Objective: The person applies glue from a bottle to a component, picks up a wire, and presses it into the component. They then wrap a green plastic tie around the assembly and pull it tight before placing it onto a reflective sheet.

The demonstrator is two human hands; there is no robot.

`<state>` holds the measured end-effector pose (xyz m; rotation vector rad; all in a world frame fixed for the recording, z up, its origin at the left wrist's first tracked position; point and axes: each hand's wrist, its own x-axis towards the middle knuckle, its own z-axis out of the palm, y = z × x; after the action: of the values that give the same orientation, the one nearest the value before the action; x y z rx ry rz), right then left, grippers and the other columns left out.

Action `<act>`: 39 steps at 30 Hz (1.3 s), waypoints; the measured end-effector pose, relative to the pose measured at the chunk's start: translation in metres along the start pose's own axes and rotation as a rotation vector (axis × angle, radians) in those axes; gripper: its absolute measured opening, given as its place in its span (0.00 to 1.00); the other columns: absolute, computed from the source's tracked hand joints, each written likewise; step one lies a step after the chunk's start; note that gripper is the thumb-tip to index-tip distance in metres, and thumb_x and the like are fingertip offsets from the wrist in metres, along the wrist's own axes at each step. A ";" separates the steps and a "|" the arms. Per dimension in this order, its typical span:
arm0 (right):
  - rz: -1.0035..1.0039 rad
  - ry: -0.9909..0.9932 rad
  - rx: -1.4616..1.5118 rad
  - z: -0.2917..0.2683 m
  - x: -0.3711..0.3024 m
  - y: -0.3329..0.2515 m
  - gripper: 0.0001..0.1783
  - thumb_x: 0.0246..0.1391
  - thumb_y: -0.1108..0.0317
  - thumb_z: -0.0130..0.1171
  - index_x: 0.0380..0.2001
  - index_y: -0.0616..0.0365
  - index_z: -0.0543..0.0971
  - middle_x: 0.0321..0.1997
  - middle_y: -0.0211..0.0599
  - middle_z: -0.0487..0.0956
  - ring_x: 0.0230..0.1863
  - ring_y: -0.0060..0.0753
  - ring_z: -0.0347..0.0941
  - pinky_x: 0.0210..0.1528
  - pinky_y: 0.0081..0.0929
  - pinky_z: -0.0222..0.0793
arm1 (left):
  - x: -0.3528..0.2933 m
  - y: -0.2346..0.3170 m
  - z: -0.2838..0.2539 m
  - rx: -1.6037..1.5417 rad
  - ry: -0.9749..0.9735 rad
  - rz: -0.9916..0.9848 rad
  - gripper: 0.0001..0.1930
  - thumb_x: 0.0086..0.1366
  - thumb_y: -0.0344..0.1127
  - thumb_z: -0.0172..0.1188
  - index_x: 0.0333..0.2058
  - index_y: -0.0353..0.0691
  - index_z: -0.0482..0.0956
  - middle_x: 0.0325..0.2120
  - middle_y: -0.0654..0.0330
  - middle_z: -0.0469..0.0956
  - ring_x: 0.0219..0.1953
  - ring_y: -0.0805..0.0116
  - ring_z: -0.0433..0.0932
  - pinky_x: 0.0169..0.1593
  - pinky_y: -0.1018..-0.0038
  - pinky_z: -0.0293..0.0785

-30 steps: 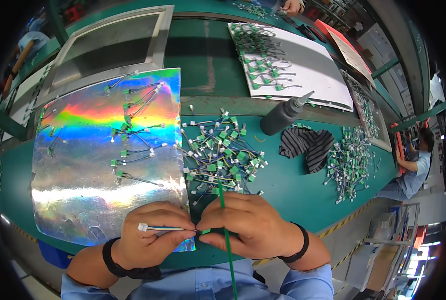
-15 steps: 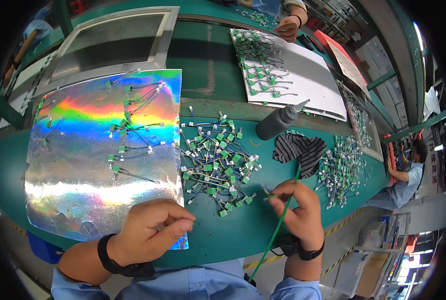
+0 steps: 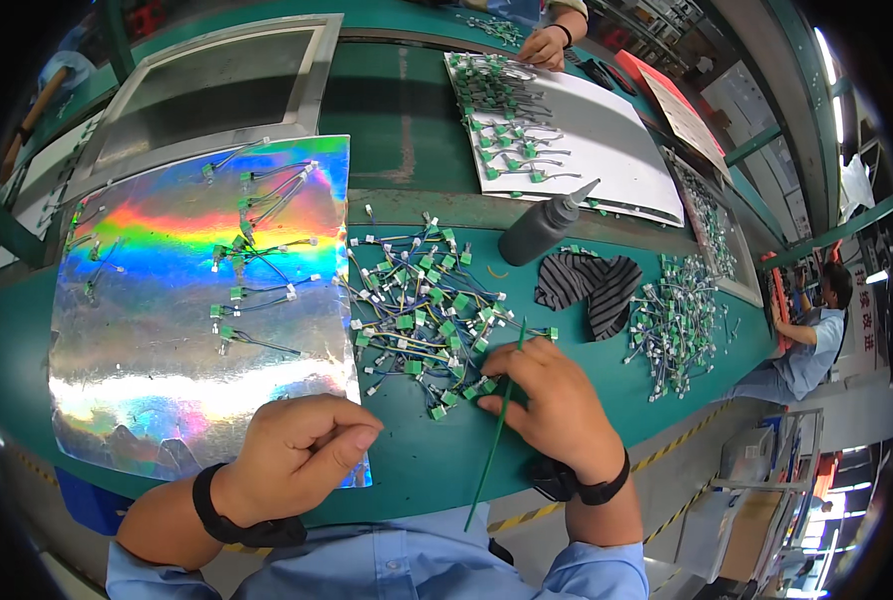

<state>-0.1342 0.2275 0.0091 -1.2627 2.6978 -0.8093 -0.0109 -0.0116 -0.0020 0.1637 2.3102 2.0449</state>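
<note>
The right hand is at the right of centre in the frame, its thumb and forefinger slightly parted at the lower right edge of a loose pile of wired connectors; a green connector shows between their tips, though whether they are closed on it cannot be told. A thin green rod slants in front of that hand, crossing its thumb and fingers and running down to the lower centre; how it is gripped cannot be made out. The left hand is in the lower left of centre, its thumb and forefinger tips drawn together with nothing visible between them, over the lower right part of a shiny silver sheet. The two hands are apart from each other, and each wrist wears a black band. The pile lies on the green table at the middle of the frame, just beside the sheet's right edge, and several more connectors lie spread on the sheet. Right of the pile, a dark bottle with a pointed nozzle stands near a striped cloth, and beyond the cloth lies a second connector pile. In the upper centre, a co-worker's hand is at the top edge of a white board bearing rows of connectors.
</note>
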 end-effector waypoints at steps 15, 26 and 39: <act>0.109 0.115 -0.004 -0.003 -0.012 0.007 0.15 0.32 0.77 0.64 0.28 0.57 0.73 0.28 0.33 0.74 0.30 0.38 0.68 0.30 0.30 0.64 | 0.001 -0.003 -0.002 0.022 -0.010 -0.014 0.05 0.61 0.27 0.50 0.33 0.31 0.74 0.22 0.61 0.74 0.23 0.78 0.72 0.26 0.84 0.67; -0.096 0.015 -0.041 0.014 0.013 -0.007 0.11 0.36 0.75 0.62 0.26 0.57 0.73 0.27 0.33 0.74 0.29 0.40 0.68 0.29 0.32 0.64 | 0.001 -0.006 0.001 -0.002 -0.007 -0.010 0.05 0.60 0.27 0.52 0.32 0.31 0.74 0.18 0.62 0.73 0.20 0.79 0.70 0.23 0.84 0.64; -0.070 0.101 0.016 0.012 0.022 -0.020 0.12 0.35 0.76 0.62 0.28 0.56 0.73 0.29 0.33 0.75 0.30 0.39 0.69 0.31 0.32 0.65 | 0.005 0.004 0.002 0.026 -0.006 0.000 0.04 0.59 0.28 0.54 0.28 0.34 0.74 0.17 0.61 0.73 0.18 0.77 0.74 0.20 0.81 0.66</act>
<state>-0.1319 0.1953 0.0117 -1.3550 2.7318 -0.9243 -0.0156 -0.0084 0.0015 0.1710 2.3334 2.0125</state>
